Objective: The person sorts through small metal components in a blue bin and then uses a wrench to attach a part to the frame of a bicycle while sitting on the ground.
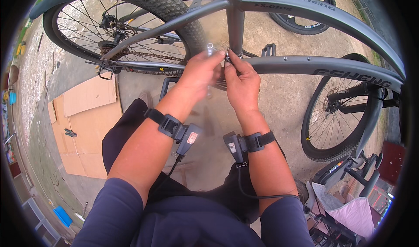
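Note:
My left hand (198, 74) is closed round a silver wrench (210, 47), whose ring end sticks up past the fingers; its lower end is blurred. Close beside it, my right hand (242, 79) pinches a small shiny metal piece (227, 57), too small to name, between thumb and forefinger. The fingertips of both hands meet there, just in front of the foot of the seat tube (235, 22) of a grey bicycle frame (283, 65). Whether the metal piece is attached to the frame is hidden by the fingers.
The rear wheel (163, 2) with its chain (148, 55) is at the upper left; the front wheel (307, 124) is at the right. Pedals (269, 50) jut out near the hands. Flattened cardboard (87, 129) with a small dark tool (70, 133) lies left. Another bicycle's wheel (305, 22) stands behind.

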Tool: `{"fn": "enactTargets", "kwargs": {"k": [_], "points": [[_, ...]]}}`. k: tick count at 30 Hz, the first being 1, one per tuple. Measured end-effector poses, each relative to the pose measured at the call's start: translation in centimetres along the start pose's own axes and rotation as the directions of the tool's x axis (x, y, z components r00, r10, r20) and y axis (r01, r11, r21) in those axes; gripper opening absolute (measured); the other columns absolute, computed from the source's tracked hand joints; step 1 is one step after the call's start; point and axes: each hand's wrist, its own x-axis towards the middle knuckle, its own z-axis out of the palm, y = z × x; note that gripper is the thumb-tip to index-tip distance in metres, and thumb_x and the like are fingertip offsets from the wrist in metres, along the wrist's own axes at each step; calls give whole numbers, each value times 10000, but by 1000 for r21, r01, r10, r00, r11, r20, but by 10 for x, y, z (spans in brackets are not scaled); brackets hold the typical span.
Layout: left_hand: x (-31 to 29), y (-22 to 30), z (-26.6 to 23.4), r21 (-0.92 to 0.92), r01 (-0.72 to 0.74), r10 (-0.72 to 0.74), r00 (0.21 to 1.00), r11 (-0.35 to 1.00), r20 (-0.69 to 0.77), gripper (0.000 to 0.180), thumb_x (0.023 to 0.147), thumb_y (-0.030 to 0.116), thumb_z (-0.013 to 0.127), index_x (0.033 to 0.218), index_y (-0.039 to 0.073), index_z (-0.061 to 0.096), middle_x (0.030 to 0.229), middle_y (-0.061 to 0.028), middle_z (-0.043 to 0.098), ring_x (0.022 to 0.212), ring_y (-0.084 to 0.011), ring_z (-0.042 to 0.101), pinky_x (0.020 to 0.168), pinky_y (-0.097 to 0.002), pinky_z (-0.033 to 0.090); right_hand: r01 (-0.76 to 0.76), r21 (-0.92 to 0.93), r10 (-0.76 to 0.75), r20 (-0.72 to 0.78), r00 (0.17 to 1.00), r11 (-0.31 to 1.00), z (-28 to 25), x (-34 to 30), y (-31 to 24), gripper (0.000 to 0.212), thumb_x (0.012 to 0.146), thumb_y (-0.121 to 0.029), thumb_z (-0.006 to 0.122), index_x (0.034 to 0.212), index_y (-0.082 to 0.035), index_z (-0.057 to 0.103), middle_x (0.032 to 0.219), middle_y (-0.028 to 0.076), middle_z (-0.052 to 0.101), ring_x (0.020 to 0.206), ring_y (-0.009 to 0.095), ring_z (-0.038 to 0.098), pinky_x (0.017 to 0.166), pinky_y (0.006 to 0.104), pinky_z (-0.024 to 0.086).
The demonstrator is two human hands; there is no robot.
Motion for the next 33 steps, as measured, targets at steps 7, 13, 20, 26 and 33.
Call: {"fn": "enactTargets", "kwargs": {"k": [7,13,20,26,33], "points": [[0,1,-2,15,41,-41,999,999,5,159,960,193,637,1080,92,664,712,42,514,592,-82,467,513,-242,315,4,-56,-3,7,1000,998,-2,1,1,334,956,-107,647,1282,-49,689,989,70,675,908,111,627,847,269,506],[-1,3,-2,-82,33,-33,999,996,7,163,945,166,647,1091,96,666,718,50,513,594,-83,464,521,-241,304,-15,27,15,15,1000,1000,-1,0,-1,341,955,-118,651,1286,-44,685,990,70,675,910,111,626,846,268,505],[-1,1,1,-27,16,-16,1000,1000,1,88,951,199,664,1005,132,649,733,55,525,605,-73,473,523,-235,300,7,-23,-6,6,1000,1000,-1,1,5,340,957,-113,646,1288,-44,684,1004,74,674,911,111,625,837,268,506],[-1,-1,3,-27,17,-17,1000,999,26,81,959,211,658,992,138,645,750,55,551,606,-69,487,522,-237,304,24,-47,-24,-2,1000,999,-1,2,6,336,959,-105,645,1287,-45,685,1048,96,686,946,120,637,852,272,512],[1,-3,0,-47,25,-23,999,999,34,80,965,220,652,986,143,647,760,51,565,616,-76,505,524,-242,328,-22,35,21,13,1000,999,0,-1,-4,335,957,-96,645,1285,-43,686,1061,100,687,953,124,642,861,271,513]]}}
